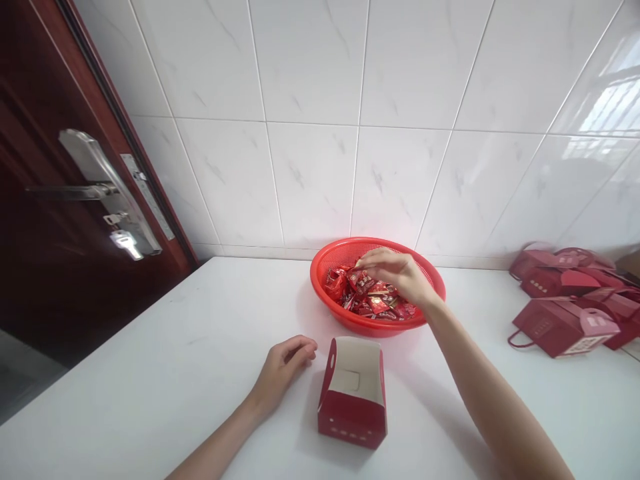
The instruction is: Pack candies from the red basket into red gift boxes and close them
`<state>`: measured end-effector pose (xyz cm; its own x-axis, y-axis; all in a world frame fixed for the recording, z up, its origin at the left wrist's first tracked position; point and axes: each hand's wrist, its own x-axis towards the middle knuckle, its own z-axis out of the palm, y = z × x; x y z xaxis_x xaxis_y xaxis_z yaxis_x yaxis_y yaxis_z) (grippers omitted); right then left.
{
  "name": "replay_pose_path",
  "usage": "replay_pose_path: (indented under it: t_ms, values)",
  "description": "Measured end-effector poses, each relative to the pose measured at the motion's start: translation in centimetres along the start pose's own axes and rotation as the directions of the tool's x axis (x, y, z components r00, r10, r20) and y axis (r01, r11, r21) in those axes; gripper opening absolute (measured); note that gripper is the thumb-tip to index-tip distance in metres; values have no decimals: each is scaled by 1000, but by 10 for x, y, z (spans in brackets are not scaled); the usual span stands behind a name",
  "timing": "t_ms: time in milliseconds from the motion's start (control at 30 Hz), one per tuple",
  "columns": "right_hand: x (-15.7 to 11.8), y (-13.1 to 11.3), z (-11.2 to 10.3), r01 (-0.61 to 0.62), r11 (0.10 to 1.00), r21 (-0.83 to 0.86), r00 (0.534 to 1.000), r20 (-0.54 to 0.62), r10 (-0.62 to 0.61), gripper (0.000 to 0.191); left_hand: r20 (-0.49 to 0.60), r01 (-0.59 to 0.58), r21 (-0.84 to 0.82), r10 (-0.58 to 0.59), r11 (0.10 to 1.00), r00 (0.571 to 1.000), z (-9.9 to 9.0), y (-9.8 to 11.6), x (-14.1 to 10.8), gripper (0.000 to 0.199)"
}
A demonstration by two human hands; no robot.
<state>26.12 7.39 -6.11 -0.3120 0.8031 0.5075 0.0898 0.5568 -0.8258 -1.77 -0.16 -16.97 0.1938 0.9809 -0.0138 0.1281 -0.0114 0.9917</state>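
A red plastic basket (327, 301) stands near the wall, partly filled with red-wrapped packets (367, 293). Over its contents reaches my right hand (400, 273), fingers together and bent, at a dark red packet whose edge shows by the fingertips. Whether the fingers grip it is not clear. An open dark red box (353, 419), pale and bare inside, sits on the white table in front of the basket. Just left of the box, my left hand (287, 367) rests on the table, its fingers curled loosely and nothing visible in them.
Several dark red boxes with handles (565, 327) are piled on the right of the white table (200, 360). A tiled wall (310, 180) rises behind. On the left is a dark red door (45, 233) with a metal handle and hanging keys (126, 243).
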Motion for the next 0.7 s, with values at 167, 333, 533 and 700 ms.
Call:
replay_pose_path:
  t_ms: [167,333,533,700]
  values:
    - [-13,-8,57,294,932,-213,910,361,-204,25,36,-11,-261,21,965,999,-4,2,0,53]
    - [-18,5,80,415,872,-260,821,519,-236,38,108,82,-493,-32,866,994,2,3,0,46]
    - [-22,-4,82,434,854,-288,764,619,-180,45,120,187,-595,-144,782,982,8,6,-2,36]
    - [-15,-16,44,322,865,-385,904,397,-160,53,119,243,-663,-220,708,968,8,6,1,36]
